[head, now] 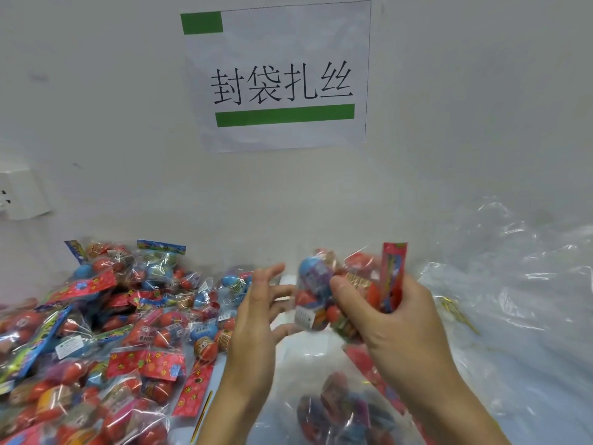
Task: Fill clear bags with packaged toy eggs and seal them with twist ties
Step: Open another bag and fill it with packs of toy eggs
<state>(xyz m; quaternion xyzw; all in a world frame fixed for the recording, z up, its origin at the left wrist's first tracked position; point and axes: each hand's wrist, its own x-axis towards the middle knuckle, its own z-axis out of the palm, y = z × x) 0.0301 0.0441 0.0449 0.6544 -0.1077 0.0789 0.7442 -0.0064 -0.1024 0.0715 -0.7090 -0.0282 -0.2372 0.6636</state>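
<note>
Filling step, by the look of it. The right hand (pixel 398 319) grips a pack (pixel 346 290) of toy eggs, fingers clenched round it, held up above the open bag (pixel 346 406) that lies at the near edge of the table (pixel 288 354). The left hand (pixel 256 319) hangs just beside the pack, fingers spread and released, holding nothing, fingertips close to the wrapper but whether they touch is hard to tell through the blur.

The bag below already has some packs in it. My read: the next move is to lower this pack into the bag's mouth, and the loose film needs the free hand to hold it open.

The pack itself is crinkly clear film over a blue egg and red ones, with a red header card standing up at its right and a small white label at the bottom.

The pile (pixel 106 332) of packs covers the table's left side. Spare clear bags (pixel 519 284) lie heaped at the right, gold ties (pixel 459 313) just beside them, another tie (pixel 202 415) near the front edge.
</note>
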